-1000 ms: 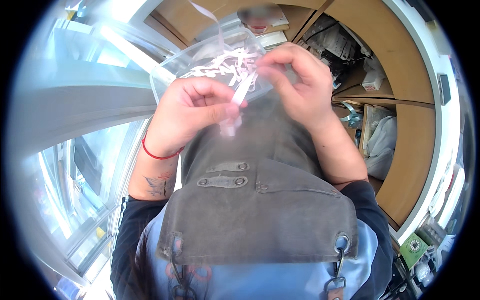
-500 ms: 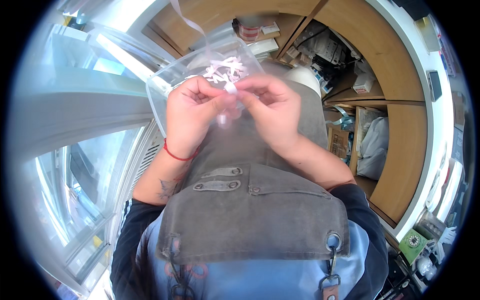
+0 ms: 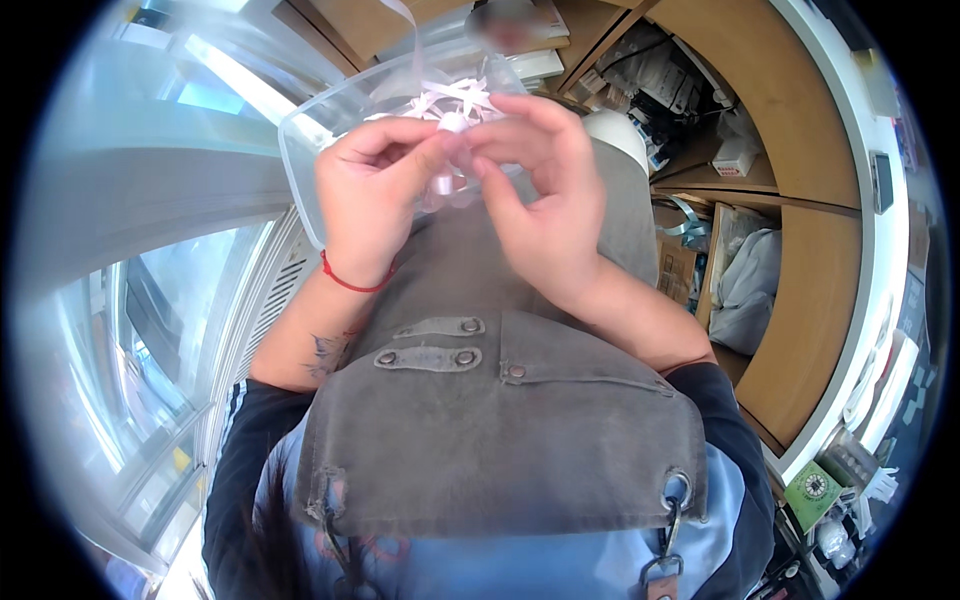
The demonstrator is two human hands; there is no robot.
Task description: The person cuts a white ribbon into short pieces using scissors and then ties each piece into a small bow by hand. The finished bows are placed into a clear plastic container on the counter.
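A pale pink satin ribbon (image 3: 444,184) is pinched between the thumb and fingers of my left hand (image 3: 372,180), its short end curling down below the fingertips. My right hand (image 3: 548,185) is just beside it, with index finger raised and thumb apart from the other fingers. Its fingertips are close to the ribbon; whether they touch it is unclear. Behind both hands, several small pale pink ribbon bows (image 3: 458,95) lie in a clear plastic box (image 3: 296,170). A longer strip of pink ribbon (image 3: 405,14) hangs into view above the box.
A grey-brown apron (image 3: 480,430) covers my lap below the hands. Wooden shelving (image 3: 800,290) with bags, boxes and cables stands on the right, under a white tabletop edge. White window frames (image 3: 235,330) and glass are on the left.
My right fingers have spread and come away from the pinch on the ribbon, with the index finger lifting. Both hands are slightly higher in view. My left hand still pinches the ribbon.
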